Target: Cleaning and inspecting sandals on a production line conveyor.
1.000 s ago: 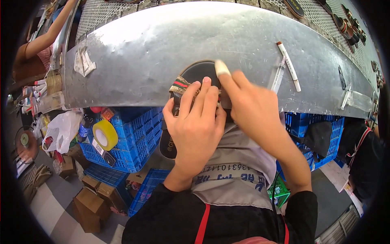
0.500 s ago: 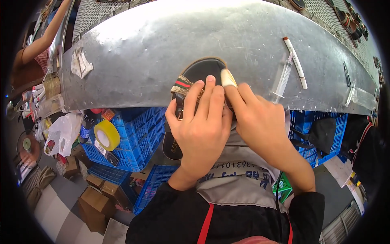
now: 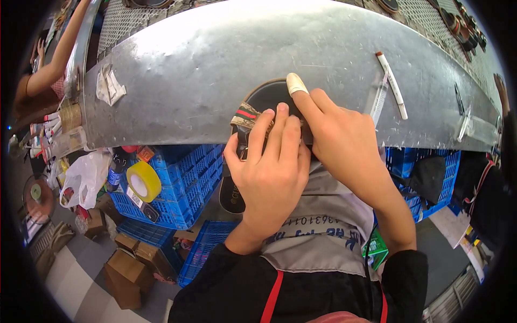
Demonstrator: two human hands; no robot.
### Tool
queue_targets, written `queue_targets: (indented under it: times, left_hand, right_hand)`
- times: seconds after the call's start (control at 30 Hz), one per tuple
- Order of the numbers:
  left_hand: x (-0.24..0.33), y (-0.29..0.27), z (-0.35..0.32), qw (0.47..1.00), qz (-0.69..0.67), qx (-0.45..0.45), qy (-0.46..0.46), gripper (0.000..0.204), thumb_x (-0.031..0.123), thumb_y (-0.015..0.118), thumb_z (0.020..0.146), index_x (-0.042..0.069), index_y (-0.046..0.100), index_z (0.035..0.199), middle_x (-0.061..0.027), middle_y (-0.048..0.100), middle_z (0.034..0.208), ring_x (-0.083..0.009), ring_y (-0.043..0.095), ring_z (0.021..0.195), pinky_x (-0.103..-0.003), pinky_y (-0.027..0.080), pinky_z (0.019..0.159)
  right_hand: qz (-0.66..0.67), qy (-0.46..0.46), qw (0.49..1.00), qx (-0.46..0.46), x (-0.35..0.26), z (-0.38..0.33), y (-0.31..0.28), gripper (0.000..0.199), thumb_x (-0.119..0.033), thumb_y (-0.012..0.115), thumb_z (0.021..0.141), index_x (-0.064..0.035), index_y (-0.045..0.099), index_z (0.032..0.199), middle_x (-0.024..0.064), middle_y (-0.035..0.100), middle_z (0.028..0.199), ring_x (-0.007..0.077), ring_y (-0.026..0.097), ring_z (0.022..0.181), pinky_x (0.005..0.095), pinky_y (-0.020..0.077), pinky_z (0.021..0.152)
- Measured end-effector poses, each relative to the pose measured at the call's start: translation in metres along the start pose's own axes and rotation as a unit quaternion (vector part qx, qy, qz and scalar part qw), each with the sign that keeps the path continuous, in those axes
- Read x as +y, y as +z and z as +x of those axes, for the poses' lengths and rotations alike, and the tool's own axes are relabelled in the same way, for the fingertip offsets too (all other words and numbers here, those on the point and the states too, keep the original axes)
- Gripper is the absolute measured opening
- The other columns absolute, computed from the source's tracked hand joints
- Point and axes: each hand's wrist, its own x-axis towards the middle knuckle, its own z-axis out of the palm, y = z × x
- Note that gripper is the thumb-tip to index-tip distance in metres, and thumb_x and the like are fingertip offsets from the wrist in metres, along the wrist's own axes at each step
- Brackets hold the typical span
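A dark-soled sandal (image 3: 232, 195) with a tan patterned strap (image 3: 245, 114), striped green and red, lies tilted across the table's near edge. Its rounded front end rests on the metal; the other end sticks out past the edge. My left hand (image 3: 272, 177) grips it from above, fingers spread over strap and insole. From the right side my right hand (image 3: 347, 132) holds the sandal. Its index finger, in a pale finger cot (image 3: 295, 84), presses on the rim of the front end. The other right fingers are curled, and the thumb is hidden.
On the metal table (image 3: 204, 64) lie a syringe (image 3: 379, 99), a capped marker (image 3: 392, 85), crumpled white paper (image 3: 111, 86) and a clear bottle (image 3: 480, 129). Blue crates (image 3: 177, 199) stand below, with yellow tape (image 3: 143, 180) on one. Another person's arm (image 3: 56, 62) shows at far left.
My right index finger has slid left and away from me along the sandal's rim. My right hand now covers the syringe's lower end. The left hand keeps its hold.
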Motion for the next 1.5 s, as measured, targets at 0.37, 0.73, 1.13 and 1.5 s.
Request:
queue_targets:
  times: [0.37, 0.73, 1.13, 1.5]
  left_hand:
    - [-0.001, 0.000, -0.002, 1.000, -0.014, -0.009, -0.001, 0.036, 0.015, 0.074, 0.080, 0.011, 0.070, 0.116, -0.0025, 0.072, 0.129, -0.0202, 0.064, 0.121, -0.052, 0.041, 0.097]
    - [-0.002, 0.000, -0.002, 1.000, 0.003, -0.006, 0.009, 0.036, 0.016, 0.074, 0.081, 0.011, 0.070, 0.116, -0.0030, 0.072, 0.128, -0.0203, 0.064, 0.120, -0.050, 0.041, 0.097]
    - [-0.002, 0.002, -0.003, 1.000, 0.020, -0.006, 0.019, 0.038, 0.016, 0.075, 0.081, 0.010, 0.071, 0.118, -0.0040, 0.072, 0.130, -0.0209, 0.064, 0.122, -0.053, 0.042, 0.099]
    - [0.001, 0.006, -0.002, 1.000, 0.006, 0.016, 0.011, 0.037, 0.016, 0.075, 0.082, 0.010, 0.069, 0.118, -0.0037, 0.072, 0.129, -0.0212, 0.063, 0.122, -0.053, 0.043, 0.099]
  right_hand:
    - [0.005, 0.006, 1.000, -0.026, 0.000, -0.009, 0.002, 0.056, -0.010, 0.070, 0.084, -0.0117, 0.058, 0.139, 0.0050, 0.060, 0.093, 0.0262, 0.070, 0.068, 0.0382, 0.0516, 0.051]
    - [-0.003, -0.001, 1.000, -0.025, 0.001, -0.012, 0.001, 0.056, -0.011, 0.071, 0.083, -0.0109, 0.057, 0.137, 0.0050, 0.059, 0.092, 0.0245, 0.071, 0.070, 0.0364, 0.0513, 0.051]
    - [-0.037, 0.000, 0.999, -0.031, 0.003, -0.027, 0.001, 0.039, -0.020, 0.073, 0.082, -0.0112, 0.061, 0.118, 0.0040, 0.060, 0.092, 0.0209, 0.071, 0.063, 0.0340, 0.0520, 0.046]
    - [-0.032, -0.028, 0.999, 0.034, 0.005, -0.011, 0.001, 0.044, -0.016, 0.075, 0.079, -0.0106, 0.062, 0.120, 0.0065, 0.061, 0.092, 0.0253, 0.072, 0.066, 0.0380, 0.0545, 0.051]
